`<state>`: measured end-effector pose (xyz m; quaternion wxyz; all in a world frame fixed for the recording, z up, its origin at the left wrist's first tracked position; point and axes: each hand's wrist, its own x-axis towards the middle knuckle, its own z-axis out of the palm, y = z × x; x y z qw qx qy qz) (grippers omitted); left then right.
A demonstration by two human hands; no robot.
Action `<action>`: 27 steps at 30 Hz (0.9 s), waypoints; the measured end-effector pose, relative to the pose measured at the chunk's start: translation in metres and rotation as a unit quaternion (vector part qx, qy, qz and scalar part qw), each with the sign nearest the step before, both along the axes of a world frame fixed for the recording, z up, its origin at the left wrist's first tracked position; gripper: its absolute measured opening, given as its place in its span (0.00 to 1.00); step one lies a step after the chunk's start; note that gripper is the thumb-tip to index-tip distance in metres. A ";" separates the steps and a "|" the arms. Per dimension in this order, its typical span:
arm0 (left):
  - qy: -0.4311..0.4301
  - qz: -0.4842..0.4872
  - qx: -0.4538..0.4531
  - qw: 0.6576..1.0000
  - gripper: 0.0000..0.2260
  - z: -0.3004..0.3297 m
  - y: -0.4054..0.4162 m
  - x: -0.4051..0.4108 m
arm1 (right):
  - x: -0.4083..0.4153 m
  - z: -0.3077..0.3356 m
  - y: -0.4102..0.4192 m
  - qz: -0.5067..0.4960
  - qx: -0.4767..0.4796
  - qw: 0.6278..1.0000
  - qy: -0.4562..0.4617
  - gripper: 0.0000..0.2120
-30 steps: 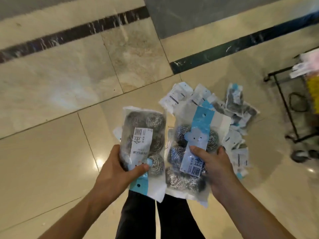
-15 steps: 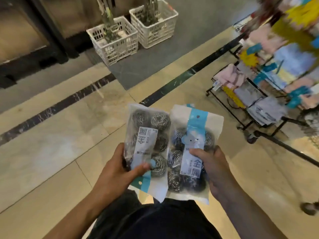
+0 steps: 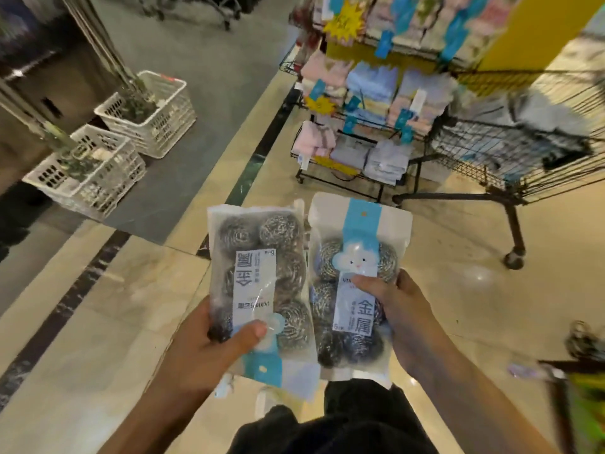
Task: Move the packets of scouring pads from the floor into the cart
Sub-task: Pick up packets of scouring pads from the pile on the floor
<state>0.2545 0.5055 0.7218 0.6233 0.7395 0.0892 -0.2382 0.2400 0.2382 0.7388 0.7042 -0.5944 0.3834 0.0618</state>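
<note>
My left hand [image 3: 209, 352] grips a clear packet of steel scouring pads [image 3: 262, 257], held upside down with its blue strip at the bottom. My right hand [image 3: 402, 316] holds a second packet of scouring pads [image 3: 357, 231], upright, its blue strip and cloud label on top. Both packets are side by side at waist height, almost touching. The black wire cart [image 3: 510, 152] stands to the upper right, apart from my hands, with grey and dark goods blurred inside it. The pile of packets on the floor is out of view.
A black rack of folded cloths [image 3: 366, 103] stands ahead beside the cart. Two white plastic baskets [image 3: 147, 113] with plants sit on the grey mat at the left. A green blurred object [image 3: 586, 404] is at the lower right. My dark trousers [image 3: 343, 424] show below.
My view has swung up and right from the pile on the floor toward the rack and cart. Both hands kept their packets, which now appear nearer the cart.
</note>
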 end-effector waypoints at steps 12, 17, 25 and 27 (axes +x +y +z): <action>0.000 -0.121 -0.071 0.990 0.34 0.013 -0.207 0.028 | -0.057 0.016 -0.206 -0.100 -0.012 0.992 -0.076 0.20; 0.024 -0.155 -0.064 0.986 0.43 0.013 -0.325 0.035 | -0.070 0.013 -0.314 -0.143 -0.012 0.987 -0.072 0.20; 0.032 -0.170 -0.063 0.983 0.54 0.013 -0.465 0.043 | -0.072 0.010 -0.446 -0.183 0.006 0.982 -0.051 0.19; 0.028 -0.168 -0.069 0.983 0.49 0.013 -0.495 0.054 | -0.064 0.009 -0.471 -0.193 0.024 0.980 -0.052 0.19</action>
